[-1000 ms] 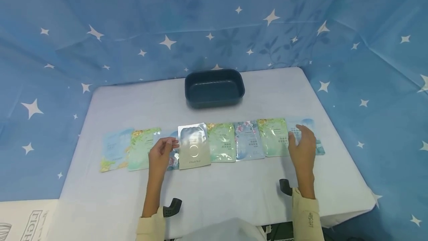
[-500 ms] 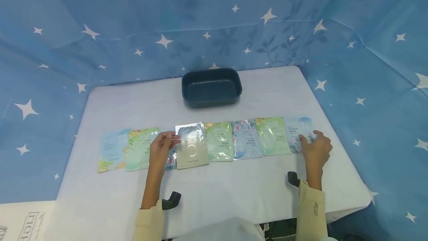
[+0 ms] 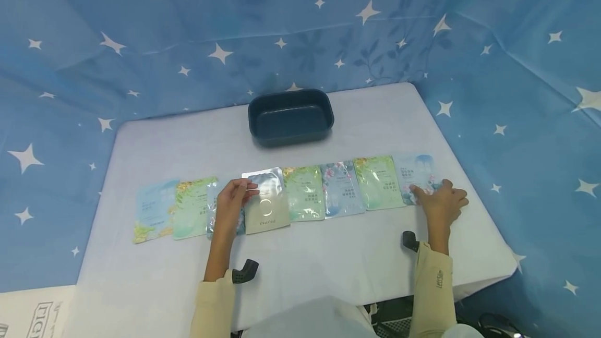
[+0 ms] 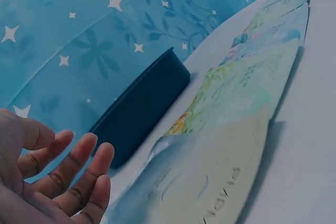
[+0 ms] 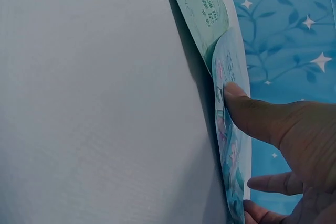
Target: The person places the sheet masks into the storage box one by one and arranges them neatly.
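A row of facial mask sachets crosses the table. My left hand (image 3: 232, 200) is over a blue sachet (image 3: 241, 223), partly hiding it, with its fingertips overlapping the silver and beige sachet (image 3: 266, 216). In the left wrist view, the left hand's fingers (image 4: 79, 163) are loosely bent, with nothing between them. At the row's right end, my right hand (image 3: 441, 206) spans the lower part of a pale blue floral sachet (image 3: 415, 168). Its thumb (image 5: 252, 114) touches the sachet's face, and the other fingers spread by the far edge. The hand hides the sachet's lower right corner.
A dark blue rectangular basin (image 3: 291, 132) stands behind the row. Green sachets (image 3: 304, 192) and blue ones (image 3: 155, 210) lie side by side, some overlapping. A starry blue curtain (image 3: 188, 40) hangs along the white table's (image 3: 328, 265) back and right sides.
My right hand has moved right across the end sachet and lowered onto its lower part, fingers spread wider. The left hand stays by the silver sachet. The head view has shifted slightly.
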A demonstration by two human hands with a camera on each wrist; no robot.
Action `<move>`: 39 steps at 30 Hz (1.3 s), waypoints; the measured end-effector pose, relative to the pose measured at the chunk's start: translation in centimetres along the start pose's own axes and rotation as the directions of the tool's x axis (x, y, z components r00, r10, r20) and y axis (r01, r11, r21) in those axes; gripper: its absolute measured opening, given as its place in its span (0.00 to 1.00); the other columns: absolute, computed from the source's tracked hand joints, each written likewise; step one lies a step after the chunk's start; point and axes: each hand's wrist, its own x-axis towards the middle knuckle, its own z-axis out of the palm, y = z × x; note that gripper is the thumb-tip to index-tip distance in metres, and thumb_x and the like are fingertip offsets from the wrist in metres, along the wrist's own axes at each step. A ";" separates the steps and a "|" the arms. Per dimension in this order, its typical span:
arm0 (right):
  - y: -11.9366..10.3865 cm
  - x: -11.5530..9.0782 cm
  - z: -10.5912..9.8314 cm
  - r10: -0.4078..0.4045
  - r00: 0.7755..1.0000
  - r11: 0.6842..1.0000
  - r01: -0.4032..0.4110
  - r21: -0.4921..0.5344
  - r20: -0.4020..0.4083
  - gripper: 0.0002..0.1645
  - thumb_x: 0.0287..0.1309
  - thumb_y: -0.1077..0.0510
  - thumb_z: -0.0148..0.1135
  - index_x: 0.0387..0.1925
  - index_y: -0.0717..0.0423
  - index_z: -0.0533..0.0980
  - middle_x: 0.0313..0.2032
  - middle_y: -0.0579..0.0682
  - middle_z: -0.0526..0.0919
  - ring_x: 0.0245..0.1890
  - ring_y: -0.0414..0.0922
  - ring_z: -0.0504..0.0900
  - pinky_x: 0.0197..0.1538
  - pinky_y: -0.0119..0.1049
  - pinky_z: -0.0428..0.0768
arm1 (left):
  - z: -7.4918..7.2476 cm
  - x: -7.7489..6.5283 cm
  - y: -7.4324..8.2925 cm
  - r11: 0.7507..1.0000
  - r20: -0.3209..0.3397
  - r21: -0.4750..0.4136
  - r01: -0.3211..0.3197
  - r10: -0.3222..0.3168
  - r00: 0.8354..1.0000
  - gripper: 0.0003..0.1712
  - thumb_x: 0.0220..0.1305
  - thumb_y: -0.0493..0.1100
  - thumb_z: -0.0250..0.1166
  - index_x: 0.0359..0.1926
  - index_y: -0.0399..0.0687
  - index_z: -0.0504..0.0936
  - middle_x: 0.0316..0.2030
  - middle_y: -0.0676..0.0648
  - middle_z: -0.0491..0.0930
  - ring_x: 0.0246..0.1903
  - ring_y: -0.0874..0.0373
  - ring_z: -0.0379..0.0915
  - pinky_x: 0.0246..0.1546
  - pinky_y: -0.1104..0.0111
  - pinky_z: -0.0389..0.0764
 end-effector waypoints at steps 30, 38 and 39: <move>3.4 -1.1 0.2 0.048 0.998 0.991 -0.042 0.131 -0.045 0.43 0.56 0.42 0.55 0.64 0.64 0.55 0.59 0.69 0.53 0.59 0.61 0.51 0.56 0.59 0.64 | 6.8 12.0 -0.5 0.893 -0.086 -0.431 0.128 -0.182 0.979 0.13 0.62 0.41 0.58 0.39 0.41 0.61 0.28 0.38 0.75 0.29 0.46 0.81 0.45 0.55 0.79; 2.1 -0.6 0.5 0.031 0.996 0.982 -0.015 0.191 -0.079 0.39 0.58 0.45 0.53 0.64 0.60 0.57 0.59 0.64 0.53 0.60 0.56 0.51 0.60 0.55 0.64 | 6.1 12.2 1.0 0.882 -0.114 -0.459 0.110 -0.181 0.977 0.12 0.59 0.31 0.57 0.28 0.42 0.60 0.19 0.41 0.73 0.25 0.49 0.81 0.40 0.60 0.83; 1.9 -0.5 0.6 0.031 0.996 0.981 -0.015 0.193 -0.082 0.39 0.58 0.45 0.53 0.64 0.60 0.57 0.59 0.64 0.53 0.60 0.56 0.51 0.60 0.54 0.64 | 6.0 12.1 1.1 0.881 -0.118 -0.461 0.106 -0.179 0.977 0.13 0.58 0.30 0.56 0.27 0.43 0.60 0.18 0.41 0.73 0.25 0.49 0.81 0.39 0.60 0.83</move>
